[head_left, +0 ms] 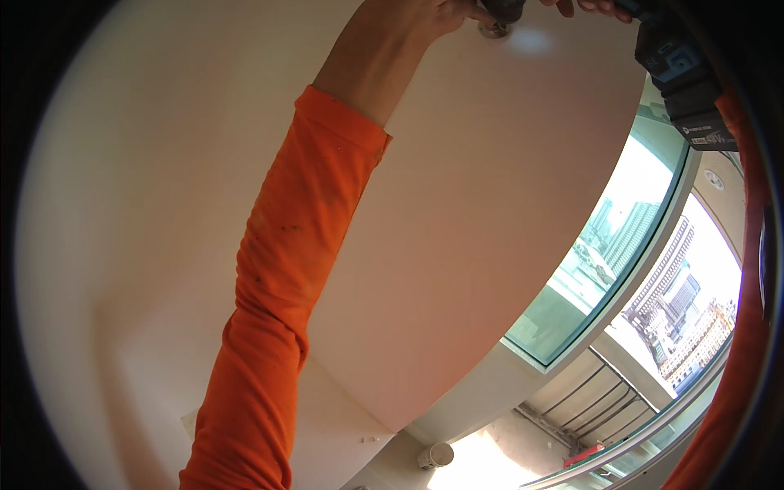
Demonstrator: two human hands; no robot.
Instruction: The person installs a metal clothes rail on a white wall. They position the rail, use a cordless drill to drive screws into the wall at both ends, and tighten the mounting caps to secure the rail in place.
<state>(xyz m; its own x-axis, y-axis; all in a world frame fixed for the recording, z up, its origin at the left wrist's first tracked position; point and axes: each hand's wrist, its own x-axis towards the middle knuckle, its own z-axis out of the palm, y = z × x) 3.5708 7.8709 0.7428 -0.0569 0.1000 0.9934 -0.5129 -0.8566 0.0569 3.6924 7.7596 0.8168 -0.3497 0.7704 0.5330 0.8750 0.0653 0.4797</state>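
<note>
My left hand (429,18) reaches up to a white ceiling (457,204), with its orange sleeve (278,310) running down the middle of the view. Its fingertips sit at a small round metal fitting (494,31) in the ceiling and touch a dark part just above it, cut off by the top edge. Only the fingertips of my right hand (584,6) show at the top edge. They are on a dark and blue power drill (682,82) with a black battery block. Its tip is hidden near the fitting.
A curved window band (604,253) at the right shows tall city buildings. Below it are a ledge with grey slats (588,392), a white cylinder (437,455) and a small red thing (584,455). A round ceiling fixture (714,180) sits at the far right.
</note>
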